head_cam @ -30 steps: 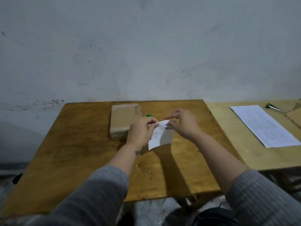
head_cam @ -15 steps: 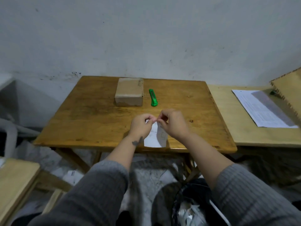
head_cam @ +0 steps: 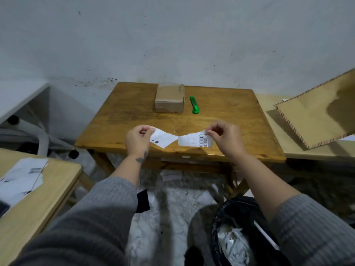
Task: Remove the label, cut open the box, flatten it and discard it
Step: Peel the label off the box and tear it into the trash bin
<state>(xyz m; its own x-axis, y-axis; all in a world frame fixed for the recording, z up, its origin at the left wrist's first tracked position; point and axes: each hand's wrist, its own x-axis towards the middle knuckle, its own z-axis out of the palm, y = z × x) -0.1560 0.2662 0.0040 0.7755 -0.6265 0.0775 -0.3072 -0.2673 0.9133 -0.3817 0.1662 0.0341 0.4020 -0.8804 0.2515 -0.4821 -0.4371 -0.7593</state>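
At the far left a side desk [head_cam: 38,189] carries some loose papers [head_cam: 21,179]. Next comes the left hand [head_cam: 137,140], its fingers [head_cam: 148,130] pinching one torn half of the label [head_cam: 163,140] by its upper corner. The other half [head_cam: 195,140], the one with the barcode, hangs from the pinching fingers [head_cam: 212,132] of the right hand [head_cam: 224,138]. The two pieces are apart, held over the near edge of the worktop [head_cam: 123,120]. So the label is off and torn; the likely next move is dropping both pieces into the black bin [head_cam: 238,227], which stands on the floor below and toward the person, closer to the right hand. The box [head_cam: 170,98] lies closed at the back of the worktop, away from both hands, with the green cutter [head_cam: 194,105] just beside its right side, long axis running away from the person. The right hand looks the nearer one to the cutter.
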